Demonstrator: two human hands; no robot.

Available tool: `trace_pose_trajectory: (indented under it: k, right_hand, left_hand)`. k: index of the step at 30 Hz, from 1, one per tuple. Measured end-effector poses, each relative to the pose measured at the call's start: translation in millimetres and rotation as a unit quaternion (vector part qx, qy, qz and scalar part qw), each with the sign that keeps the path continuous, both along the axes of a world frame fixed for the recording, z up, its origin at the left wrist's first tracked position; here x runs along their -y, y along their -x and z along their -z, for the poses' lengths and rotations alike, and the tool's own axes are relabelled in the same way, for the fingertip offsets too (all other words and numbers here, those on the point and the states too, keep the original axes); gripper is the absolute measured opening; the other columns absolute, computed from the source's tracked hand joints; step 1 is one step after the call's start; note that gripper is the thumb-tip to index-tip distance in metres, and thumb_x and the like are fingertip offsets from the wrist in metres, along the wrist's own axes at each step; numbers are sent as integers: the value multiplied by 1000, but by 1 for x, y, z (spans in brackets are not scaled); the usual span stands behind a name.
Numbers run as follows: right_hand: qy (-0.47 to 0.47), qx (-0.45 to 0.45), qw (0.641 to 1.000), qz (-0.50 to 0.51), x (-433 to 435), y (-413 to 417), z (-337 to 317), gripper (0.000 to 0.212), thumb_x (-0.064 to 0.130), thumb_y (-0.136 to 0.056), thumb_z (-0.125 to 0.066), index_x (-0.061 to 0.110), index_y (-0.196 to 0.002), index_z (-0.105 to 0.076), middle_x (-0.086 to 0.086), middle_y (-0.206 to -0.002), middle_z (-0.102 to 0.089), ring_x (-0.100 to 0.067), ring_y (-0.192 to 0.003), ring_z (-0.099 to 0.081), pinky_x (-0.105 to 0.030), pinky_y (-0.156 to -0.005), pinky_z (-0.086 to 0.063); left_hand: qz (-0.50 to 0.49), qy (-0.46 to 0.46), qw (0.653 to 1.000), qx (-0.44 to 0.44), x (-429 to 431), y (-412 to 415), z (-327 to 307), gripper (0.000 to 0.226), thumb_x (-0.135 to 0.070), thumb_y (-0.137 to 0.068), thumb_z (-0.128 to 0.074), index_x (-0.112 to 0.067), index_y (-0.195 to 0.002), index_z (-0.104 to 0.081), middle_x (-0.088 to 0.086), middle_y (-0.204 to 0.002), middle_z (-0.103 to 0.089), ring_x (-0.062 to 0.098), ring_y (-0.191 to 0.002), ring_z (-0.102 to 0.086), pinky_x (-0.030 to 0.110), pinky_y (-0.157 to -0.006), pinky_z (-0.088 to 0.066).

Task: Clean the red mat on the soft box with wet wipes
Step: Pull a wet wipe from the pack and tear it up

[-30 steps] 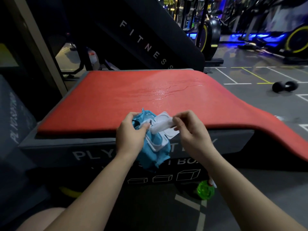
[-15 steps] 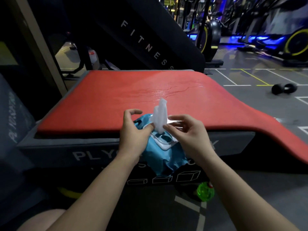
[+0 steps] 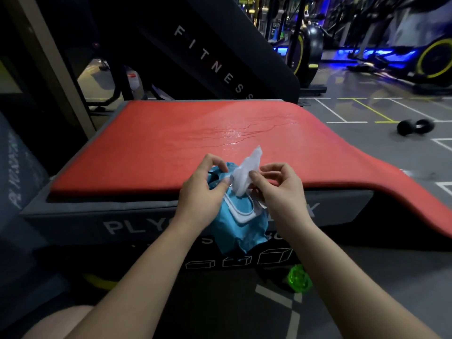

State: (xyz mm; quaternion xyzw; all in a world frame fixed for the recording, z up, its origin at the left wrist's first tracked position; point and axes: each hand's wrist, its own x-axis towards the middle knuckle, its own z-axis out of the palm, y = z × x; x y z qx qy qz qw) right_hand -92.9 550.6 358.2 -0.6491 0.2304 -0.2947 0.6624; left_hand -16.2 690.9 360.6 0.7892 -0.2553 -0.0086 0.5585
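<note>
Over the near edge of the soft box (image 3: pixel 85 221), a blue wipes pack (image 3: pixel 241 223) was held up in the air. One wet wipe (image 3: pixel 244 174) stuck up out of its white-framed opening, so it was only partly out of the pack. How many more were inside, couldn't tell.

On top of the box lay the red mat (image 3: pixel 183 143), with a shiny wet patch (image 3: pixel 234 135) toward its far side and its right end drooping off the box down to the floor. Behind the box leaned a black pad (image 3: pixel 220 57) lettered FITNESS. A dumbbell (image 3: pixel 414 127) sat on the floor well off to the box's right, and a green plastic thing (image 3: pixel 299 281) lay at the foot of its front face.

The left hand (image 3: pixel 203 189) was wrapped around the pack's top end. The right hand (image 3: pixel 281 189) pinched the wipe between thumb and forefinger. Both hovered just above the mat's near edge, not touching it.
</note>
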Motion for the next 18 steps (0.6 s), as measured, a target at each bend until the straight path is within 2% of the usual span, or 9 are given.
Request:
trace_pose_trajectory:
  k: [2,4,8,10,12,13,15,17,18]
  right_hand:
    - [53,-3,999,1,-1,3,-3,18,21,-84,-77,13,-93,-63,-3,-90,-71,-18,-79,-73,-38,-73,-61]
    - [83,-9,996,-29,-5,5,-4,16,26,-83,-78,13,-89,-70,0,-84,-73,-12,-78,-73,-33,-75,-60]
    - [180,-54,982,-27,-14,5,2,25,43,-73,-84,23,-83,-75,7,-87,-72,-2,-81,-70,-25,-77,-58]
    - [148,-70,986,-15,-13,5,4,32,48,-71,-84,21,-86,-74,5,-85,-74,-3,-81,-71,-28,-78,-58]
    - [31,-58,997,-43,-11,6,2,36,43,-70,-86,14,-87,-75,-4,-81,-76,-14,-81,-73,-37,-81,-59]
    - [-9,-54,997,-49,-8,5,1,37,41,-70,-87,10,-87,-76,-8,-80,-75,-18,-79,-73,-40,-82,-60]
    - [-11,-62,997,-44,-3,3,0,28,33,-75,-85,9,-85,-76,-10,-76,-75,-18,-72,-71,-39,-78,-59]
    - [3,-64,997,-37,-4,2,2,11,20,-83,-76,9,-81,-75,-7,-69,-73,-15,-67,-68,-35,-72,-57]
    - [-4,-59,998,-36,-6,1,2,10,15,-86,-70,9,-80,-75,-6,-69,-71,-14,-66,-66,-34,-71,-55]
  left_hand:
    - [-22,0,1000,0,0,-2,3,21,-20,-94,-71,-34,-94,-56,-4,-82,-69,25,-77,-66,48,-73,-57]
    - [-37,-3,999,-7,0,-3,4,21,-15,-94,-69,-33,-91,-59,-8,-81,-70,17,-78,-67,43,-75,-57]
    - [-29,-38,999,-5,-1,-1,7,24,-10,-94,-65,-32,-84,-68,-4,-73,-69,26,-63,-62,46,-63,-54]
    - [-37,-47,998,9,-1,2,6,22,-15,-95,-66,-33,-83,-68,-1,-70,-67,21,-56,-57,43,-56,-51]
    - [-41,-47,998,20,-1,5,4,23,-14,-95,-66,-32,-81,-66,-1,-71,-68,19,-55,-57,40,-54,-50]
    - [-41,-48,998,23,-1,5,4,24,-11,-94,-66,-31,-80,-66,-2,-73,-69,22,-59,-61,42,-57,-52]
    - [-35,-55,998,23,-1,6,4,28,-7,-90,-65,-31,-76,-68,-4,-75,-71,26,-66,-65,45,-63,-54]
    - [-30,-64,997,30,0,8,5,33,-5,-90,-66,-34,-75,-73,-6,-75,-72,26,-65,-65,44,-63,-54]
    - [-31,-64,997,35,0,9,6,34,-7,-92,-68,-36,-77,-76,-8,-76,-74,26,-68,-67,43,-65,-54]
